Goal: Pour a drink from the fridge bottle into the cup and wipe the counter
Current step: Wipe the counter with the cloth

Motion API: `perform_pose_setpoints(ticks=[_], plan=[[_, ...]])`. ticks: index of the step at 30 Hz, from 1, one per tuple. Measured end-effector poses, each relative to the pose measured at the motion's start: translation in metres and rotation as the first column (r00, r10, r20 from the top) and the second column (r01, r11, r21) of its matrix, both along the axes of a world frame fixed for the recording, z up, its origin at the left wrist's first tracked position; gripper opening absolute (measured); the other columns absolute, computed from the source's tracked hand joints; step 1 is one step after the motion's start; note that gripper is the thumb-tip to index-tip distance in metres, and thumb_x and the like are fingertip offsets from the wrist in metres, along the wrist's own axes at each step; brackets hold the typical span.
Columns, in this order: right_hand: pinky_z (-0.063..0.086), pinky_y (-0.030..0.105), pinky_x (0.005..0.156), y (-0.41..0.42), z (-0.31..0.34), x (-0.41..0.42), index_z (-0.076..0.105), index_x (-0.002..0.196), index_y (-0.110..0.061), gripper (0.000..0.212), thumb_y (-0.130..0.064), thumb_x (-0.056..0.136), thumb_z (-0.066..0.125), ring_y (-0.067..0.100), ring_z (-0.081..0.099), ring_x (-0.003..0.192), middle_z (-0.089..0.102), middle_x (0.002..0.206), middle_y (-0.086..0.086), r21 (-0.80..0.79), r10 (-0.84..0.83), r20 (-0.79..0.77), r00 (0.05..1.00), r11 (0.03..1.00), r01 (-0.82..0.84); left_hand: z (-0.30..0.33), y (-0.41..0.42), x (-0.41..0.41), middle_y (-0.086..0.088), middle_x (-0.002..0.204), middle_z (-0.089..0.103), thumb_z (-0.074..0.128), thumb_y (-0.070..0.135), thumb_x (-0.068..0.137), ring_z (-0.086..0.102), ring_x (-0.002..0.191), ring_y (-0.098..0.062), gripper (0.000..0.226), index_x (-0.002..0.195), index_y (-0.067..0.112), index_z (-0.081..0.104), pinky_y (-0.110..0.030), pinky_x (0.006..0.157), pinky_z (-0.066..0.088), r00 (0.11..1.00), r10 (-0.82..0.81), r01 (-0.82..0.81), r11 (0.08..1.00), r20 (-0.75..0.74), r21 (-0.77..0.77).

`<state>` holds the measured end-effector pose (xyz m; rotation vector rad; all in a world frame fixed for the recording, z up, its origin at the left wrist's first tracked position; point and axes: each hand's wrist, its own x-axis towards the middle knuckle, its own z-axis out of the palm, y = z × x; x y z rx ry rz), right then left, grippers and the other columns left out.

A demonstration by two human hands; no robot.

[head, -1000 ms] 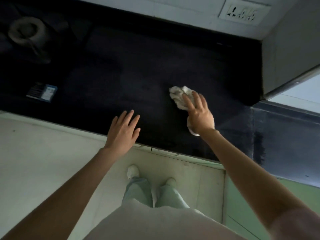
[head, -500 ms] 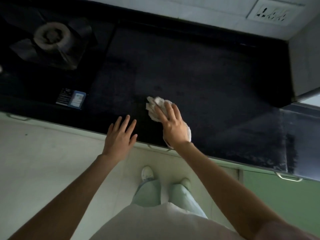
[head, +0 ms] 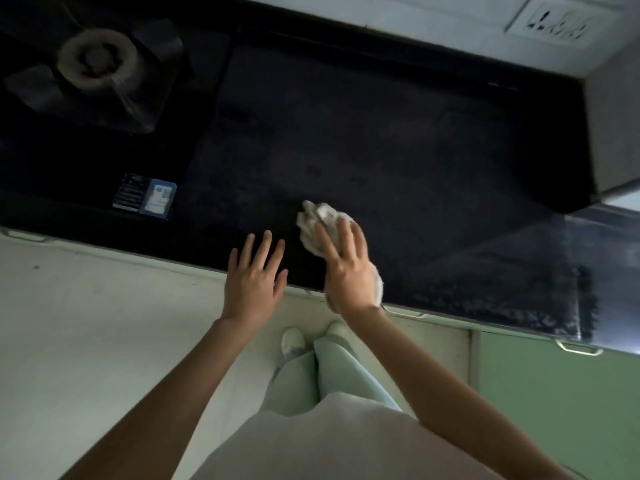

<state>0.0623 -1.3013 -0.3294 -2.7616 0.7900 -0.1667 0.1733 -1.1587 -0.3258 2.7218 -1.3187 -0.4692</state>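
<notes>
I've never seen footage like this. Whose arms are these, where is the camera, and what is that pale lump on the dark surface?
There is no machine here: a person wears a camera on the head, so you look down along both bare arms to the legs and shoes below. The dark slab is a kitchen counter. The pale lump is a crumpled cloth; the right hand presses it flat against the counter with straight fingers, as for wiping. The left hand hangs open beside it at the counter's front edge and holds nothing. Further left sits a gas burner, and in front of it a small label. A wall socket shows at top right. No cup or bottle is in view.
</notes>
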Motion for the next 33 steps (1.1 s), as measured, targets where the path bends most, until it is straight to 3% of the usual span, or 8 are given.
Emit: perform_pose_setpoints(ticks=[6,10,12,19,23,26,30,33], plan=[[0.053,0.046,0.091,-0.076,-0.005,0.084,0.02,0.15,-0.034,0.087,0.0,0.08,0.058,0.033,0.016,0.143,0.019,0.157,0.007,0.038,0.072,-0.024,0.997,0.997,-0.071,-0.002,0.0,0.002,-0.012,0.147,0.043,0.028,0.038,0.096,0.038,0.135,-0.039,0.053,0.14,0.016,0.045,-0.057,0.102,0.039,1.0,0.0,0.0,0.999,0.004,0.041],[0.055,0.048,0.086,-0.109,-0.003,0.054,0.02,0.149,-0.035,0.083,-0.002,0.082,0.057,0.032,0.015,0.144,0.018,0.156,0.008,0.038,-0.151,-0.015,0.988,0.988,0.151,-0.002,0.001,0.0,-0.011,0.149,0.04,0.032,0.037,0.096,0.036,0.136,-0.037,0.052,0.142,0.016,0.043,-0.056,0.104,0.037,1.0,0.014,-0.014,0.999,0.022,0.041],[0.058,0.049,0.076,-0.097,-0.006,0.033,0.026,0.149,-0.032,0.081,-0.001,0.08,0.057,0.033,0.02,0.142,0.023,0.155,0.011,-0.01,-0.148,0.004,0.989,0.989,0.148,-0.004,0.0,-0.002,-0.01,0.15,0.039,0.033,0.036,0.097,0.035,0.137,-0.036,0.051,0.143,0.017,0.043,-0.055,0.106,0.035,0.999,0.032,-0.033,0.999,0.033,0.033],[0.054,0.039,0.085,-0.05,-0.009,0.091,0.031,0.147,-0.032,0.084,0.0,0.077,0.063,0.033,0.028,0.14,0.031,0.152,0.009,-0.002,0.368,0.042,0.929,0.93,-0.369,-0.006,0.0,-0.003,-0.01,0.15,0.039,0.033,0.036,0.097,0.037,0.136,-0.036,0.05,0.142,0.017,0.044,-0.054,0.107,0.034,0.997,0.039,-0.042,0.998,0.061,0.041],[0.049,0.04,0.098,-0.067,-0.006,0.186,0.014,0.15,-0.034,0.098,-0.007,0.074,0.07,0.029,0.016,0.144,0.015,0.158,0.005,0.036,0.541,-0.06,0.839,0.841,-0.54,-0.006,0.002,0.0,-0.008,0.151,0.037,0.035,0.034,0.096,0.036,0.137,-0.034,0.05,0.142,0.018,0.044,-0.052,0.107,0.034,0.997,0.036,-0.038,0.999,0.072,0.021],[0.045,0.042,0.103,-0.111,0.002,0.229,0.01,0.15,-0.037,0.099,-0.008,0.074,0.067,0.025,0.009,0.146,0.01,0.159,-0.001,0.048,0.456,-0.098,0.885,0.89,-0.453,-0.006,0.001,-0.001,-0.007,0.153,0.035,0.034,0.035,0.097,0.032,0.14,-0.032,0.05,0.143,0.02,0.043,-0.051,0.109,0.033,0.997,0.054,-0.055,0.998,0.063,0.016],[0.051,0.041,0.095,-0.151,0.002,0.205,0.014,0.149,-0.039,0.095,-0.003,0.077,0.064,0.026,0.013,0.144,0.013,0.157,0.002,0.091,0.17,-0.037,0.985,0.982,-0.166,-0.009,0.0,-0.002,-0.007,0.152,0.036,0.033,0.035,0.097,0.032,0.14,-0.032,0.049,0.143,0.021,0.043,-0.051,0.109,0.034,0.995,0.069,-0.071,0.997,0.073,0.02],[0.056,0.044,0.085,-0.129,-0.011,0.157,0.028,0.147,-0.032,0.083,0.001,0.079,0.06,0.033,0.025,0.14,0.026,0.154,0.01,-0.044,0.21,0.055,0.976,0.977,-0.208,-0.011,0.001,-0.002,-0.007,0.152,0.036,0.032,0.035,0.097,0.034,0.139,-0.032,0.049,0.143,0.021,0.043,-0.05,0.109,0.034,0.994,0.071,-0.072,0.997,0.087,0.006]])
